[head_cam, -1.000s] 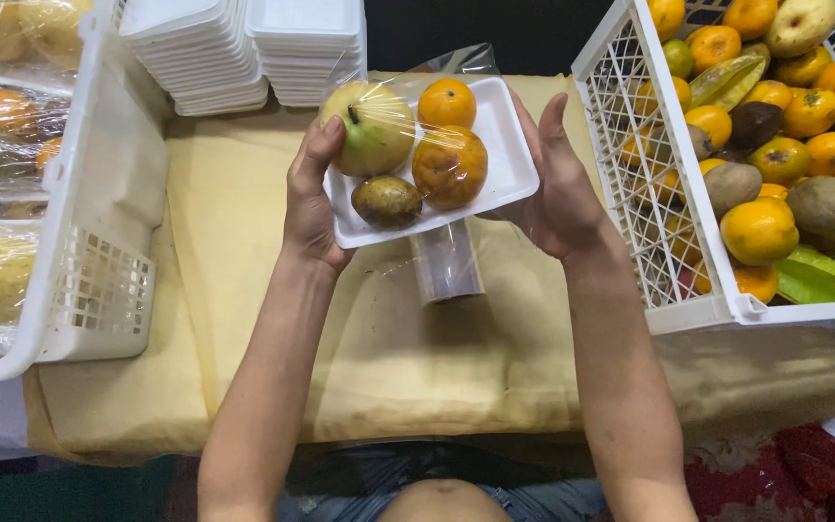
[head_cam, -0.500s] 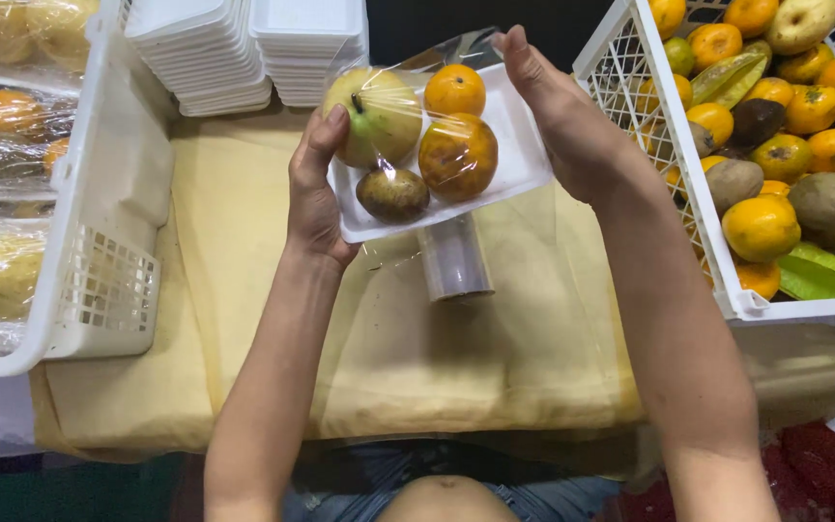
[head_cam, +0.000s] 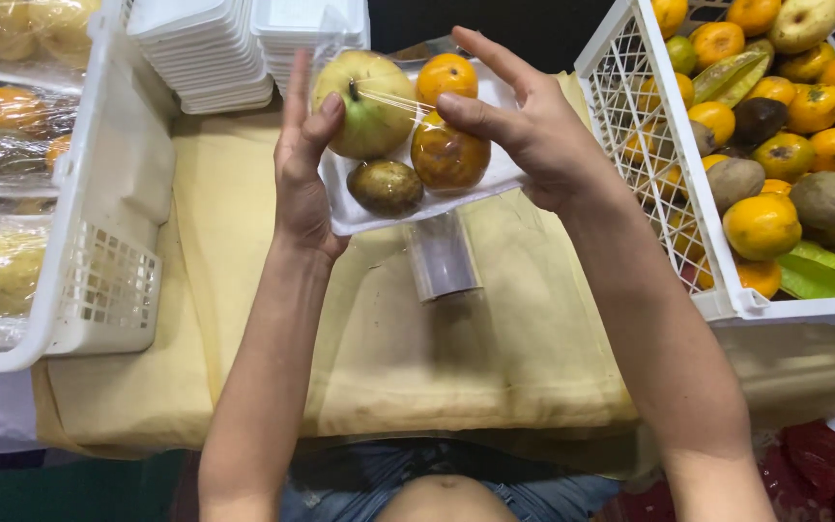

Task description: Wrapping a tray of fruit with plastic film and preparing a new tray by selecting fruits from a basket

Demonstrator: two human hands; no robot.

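Two hands hold a white foam tray point(head_cam: 379, 220) up above the bench point(head_cam: 388, 338), which is draped in a yellowish cloth. The left hand point(head_cam: 303, 164) grips the tray's left edge, fingers straight up and thumb pressed against a green apple point(head_cam: 369, 116). The right hand point(head_cam: 524, 126) is half open at the tray's right side, thumb on clear plastic film point(head_cam: 393, 97) stretched over the fruit, fingers spread above. On the tray lie the apple, two oranges point(head_cam: 448, 153) and a brown kiwi point(head_cam: 386, 187). A roll of film point(head_cam: 442, 259) lies on the bench just under the tray. Stacked empty trays point(head_cam: 205, 48) stand behind, a white crate of mixed fruit point(head_cam: 669, 193) to the right, a white crate point(head_cam: 99, 222) of wrapped trays to the left.
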